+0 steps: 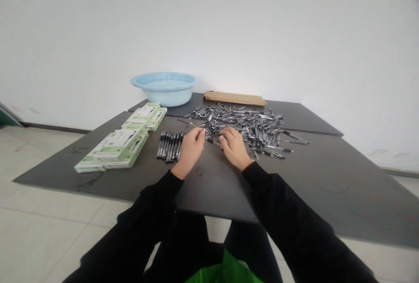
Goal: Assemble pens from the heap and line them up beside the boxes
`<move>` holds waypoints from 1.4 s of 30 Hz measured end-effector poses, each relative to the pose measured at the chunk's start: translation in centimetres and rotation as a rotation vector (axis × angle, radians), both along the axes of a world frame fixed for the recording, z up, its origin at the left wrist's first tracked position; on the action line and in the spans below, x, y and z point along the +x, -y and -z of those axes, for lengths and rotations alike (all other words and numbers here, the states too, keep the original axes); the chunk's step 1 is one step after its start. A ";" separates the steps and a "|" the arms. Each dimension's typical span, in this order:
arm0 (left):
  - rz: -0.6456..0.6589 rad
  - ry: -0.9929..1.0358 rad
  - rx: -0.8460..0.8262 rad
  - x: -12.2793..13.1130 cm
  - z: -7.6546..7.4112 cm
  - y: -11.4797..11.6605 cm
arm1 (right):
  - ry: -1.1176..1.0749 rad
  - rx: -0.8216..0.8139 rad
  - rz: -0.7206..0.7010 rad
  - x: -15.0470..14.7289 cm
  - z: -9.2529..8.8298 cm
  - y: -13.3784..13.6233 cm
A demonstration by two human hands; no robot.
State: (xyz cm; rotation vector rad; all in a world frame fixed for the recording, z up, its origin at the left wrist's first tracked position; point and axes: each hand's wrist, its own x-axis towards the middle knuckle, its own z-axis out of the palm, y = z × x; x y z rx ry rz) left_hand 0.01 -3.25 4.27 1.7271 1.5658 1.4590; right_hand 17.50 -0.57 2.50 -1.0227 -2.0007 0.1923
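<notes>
My left hand (194, 144) is closed on a black-and-clear pen (209, 120), which points up and away from its fingertips. At the near edge of a large loose heap of pens (252, 123), my right hand (235, 145) rests with fingers apart and curved over the closest ones. Whether it touches a pen is hard to make out. Left of my left hand lies a neat row of pens (168, 145), side by side on the dark table.
Green-and-white pen boxes (119, 144) lie stacked at the left, with more boxes (144, 115) behind them. A light blue basin (166, 88) stands at the back left. Along the back lies a long brown cardboard piece (235, 98). The grey table (327, 182) has a seam near its rear.
</notes>
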 end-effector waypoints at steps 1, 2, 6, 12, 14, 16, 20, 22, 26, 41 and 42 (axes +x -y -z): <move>0.031 0.013 0.007 0.4 0.1 0.6 | -0.069 -0.046 -0.049 -0.4 -0.4 0.5; 0.052 0.009 0.011 0.7 0.2 1.2 | -0.140 -0.104 -0.096 -0.9 -0.7 1.0; 0.074 -0.051 0.014 0.9 0.7 3.1 | -0.343 -0.327 -0.170 -3.6 -1.3 2.1; 0.079 -0.244 -0.071 -1.8 1.6 4.5 | -0.336 -0.489 -0.159 -7.0 -0.1 1.0; 0.067 -0.322 -0.074 -3.3 1.8 4.7 | -0.268 -0.567 -0.140 -7.8 0.5 0.5; -0.006 -0.420 -0.032 -5.2 1.9 4.8 | -0.198 -0.660 -0.097 -8.5 1.2 -0.1; -0.206 -0.541 -0.021 -9.7 2.1 4.2 | -0.127 -0.785 -0.048 -9.7 1.8 -1.3; -0.265 -0.552 -0.038 -11.7 2.4 3.7 | -0.108 -0.809 -0.044 -10.5 1.7 -1.8; -0.250 -0.634 -0.147 -14.0 3.5 2.9 | -0.081 -0.801 -0.010 -12.5 1.4 -2.6; -0.125 -0.811 -0.365 -13.3 4.3 2.9 | 0.023 -0.656 0.063 -14.8 1.9 -4.0; -0.128 -0.820 -0.367 -13.2 4.3 2.9 | 0.029 -0.650 0.062 -14.9 1.9 -4.0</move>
